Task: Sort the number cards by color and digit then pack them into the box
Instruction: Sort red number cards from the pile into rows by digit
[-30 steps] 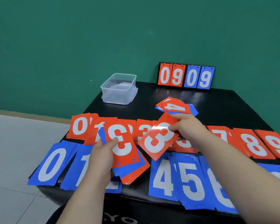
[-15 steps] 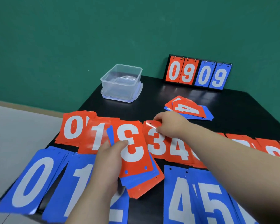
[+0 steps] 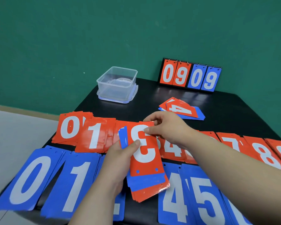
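My left hand (image 3: 118, 161) holds a mixed stack of red and blue number cards (image 3: 148, 179), thumb on its top card. That top card is a red 3 (image 3: 143, 146), upside down to me. My right hand (image 3: 167, 129) pinches the far edge of this red 3. On the black table (image 3: 234, 114) lies a row of red piles: 0 (image 3: 70, 127), 1 (image 3: 94, 135), 4 (image 3: 172, 150), 8 (image 3: 264, 153). In front runs a blue row: 0 (image 3: 28, 179), 1 (image 3: 75, 184), 4 (image 3: 173, 197), 5 (image 3: 206, 202). The clear plastic box (image 3: 118, 85) stands at the back.
A small heap of unsorted cards with a red 4 on top (image 3: 182, 109) lies beyond my right hand. A flip scoreboard reading 09 09 (image 3: 191, 75) stands at the table's back edge against the green wall. Tiled floor is at the left.
My right hand set a red 3 down on the red row, then came back to the held stack and pinched its top red 3. The camera moved closer to the table.
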